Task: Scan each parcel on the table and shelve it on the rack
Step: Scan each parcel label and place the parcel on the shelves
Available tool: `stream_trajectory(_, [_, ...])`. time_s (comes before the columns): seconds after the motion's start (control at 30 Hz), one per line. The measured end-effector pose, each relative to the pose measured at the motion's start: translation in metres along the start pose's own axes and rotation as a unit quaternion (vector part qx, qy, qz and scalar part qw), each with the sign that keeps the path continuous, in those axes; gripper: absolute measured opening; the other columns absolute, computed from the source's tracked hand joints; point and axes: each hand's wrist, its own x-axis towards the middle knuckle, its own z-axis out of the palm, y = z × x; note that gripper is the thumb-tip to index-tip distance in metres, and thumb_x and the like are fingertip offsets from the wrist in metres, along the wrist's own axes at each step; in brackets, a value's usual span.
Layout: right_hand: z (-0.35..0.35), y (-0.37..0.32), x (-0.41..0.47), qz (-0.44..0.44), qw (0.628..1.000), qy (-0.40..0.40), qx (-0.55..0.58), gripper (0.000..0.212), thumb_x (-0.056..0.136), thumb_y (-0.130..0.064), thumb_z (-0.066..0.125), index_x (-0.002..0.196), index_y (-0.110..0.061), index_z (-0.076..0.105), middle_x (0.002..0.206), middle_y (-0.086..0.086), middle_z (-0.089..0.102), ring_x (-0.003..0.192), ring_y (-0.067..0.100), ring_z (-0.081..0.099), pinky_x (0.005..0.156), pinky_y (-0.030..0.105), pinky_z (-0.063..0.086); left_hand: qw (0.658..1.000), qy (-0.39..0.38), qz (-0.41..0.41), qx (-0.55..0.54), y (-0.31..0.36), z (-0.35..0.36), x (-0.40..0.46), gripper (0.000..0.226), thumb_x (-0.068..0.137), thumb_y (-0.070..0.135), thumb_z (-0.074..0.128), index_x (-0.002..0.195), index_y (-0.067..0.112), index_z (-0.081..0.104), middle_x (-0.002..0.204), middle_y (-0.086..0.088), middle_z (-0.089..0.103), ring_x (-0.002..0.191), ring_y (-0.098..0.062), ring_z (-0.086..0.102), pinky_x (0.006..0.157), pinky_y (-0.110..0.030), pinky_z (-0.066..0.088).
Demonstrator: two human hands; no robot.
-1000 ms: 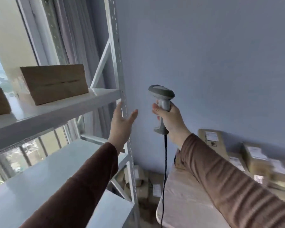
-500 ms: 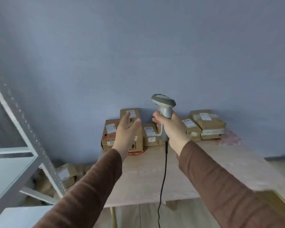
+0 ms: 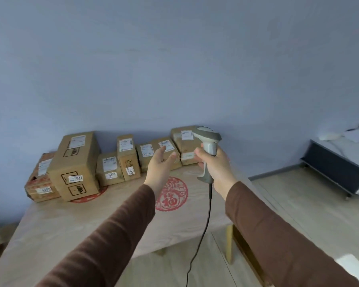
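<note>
Room: blue wall behind a paper-covered bench [image 3: 91, 220], a bed at the far right, wood floor below.
Parcels: cardboard boxes lined along the bench's back edge against the wall; tallest box [image 3: 76, 164] at left, a narrow upright box [image 3: 128, 157] mid-row, a labelled box [image 3: 165, 150] just beyond the reaching hand.
Left hand [image 3: 160, 168]: raised over the bench, fingers straight and spread, holding nothing.
Right hand [image 3: 215, 164]: fingers clamped round the grip of the scanner [image 3: 208, 148], cable [image 3: 205, 224] hanging down.
Rack: not in view.
Risk: boxes stand touching, so pulling 1 out could tip a neighbour; the dangling cable could snag the bench edge.
</note>
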Motion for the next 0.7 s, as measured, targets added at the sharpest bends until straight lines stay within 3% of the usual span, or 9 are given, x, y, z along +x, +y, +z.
stream_trajectory(0.1, [-0.051,0.000,0.029,0.022,0.999,-0.003,-0.023,0.016,0.097,-0.014,0.071,0.110,-0.020,0.063,0.108,0.008,0.072,0.080,0.015,0.072,0.082,0.035,0.061,1.000,0.002,-0.022,-0.010,-0.010,0.050,0.015,0.064,0.104,0.037,0.062,0.160,0.022,0.036,0.166,-0.001,0.037,0.149,-0.019,0.039,0.107,-0.032,0.034])
stream_trajectory(0.23, [-0.099,0.002,0.065,0.020,0.998,0.013,-0.052,0.021,0.097,-0.012,0.070,0.116,-0.008,0.061,0.089,0.008,0.065,0.047,0.012,0.050,0.048,0.024,0.047,0.999,0.008,-0.042,0.006,-0.021,0.094,0.037,0.064,0.104,0.039,0.061,0.159,0.019,0.038,0.162,-0.004,0.042,0.145,-0.020,0.044,0.108,-0.033,0.037])
stream_trajectory(0.43, [-0.129,0.014,0.124,0.048,0.997,0.010,-0.051,0.022,0.094,-0.026,0.075,0.103,-0.012,0.061,0.070,0.000,0.058,0.048,0.012,0.048,0.049,0.027,0.042,0.998,0.023,-0.057,0.031,-0.037,0.127,0.088,0.060,0.104,0.037,0.060,0.158,0.017,0.041,0.160,-0.004,0.045,0.142,-0.020,0.046,0.108,-0.032,0.038])
stream_trajectory(0.7, [-0.116,0.051,0.239,0.051,0.995,-0.026,-0.076,0.030,0.086,-0.032,0.083,0.102,-0.017,0.063,0.071,-0.004,0.057,0.056,0.011,0.049,0.057,0.027,0.043,0.992,0.056,-0.107,0.020,-0.080,0.139,0.193,0.055,0.105,0.035,0.059,0.155,0.019,0.044,0.157,-0.004,0.048,0.136,-0.018,0.050,0.102,-0.032,0.038])
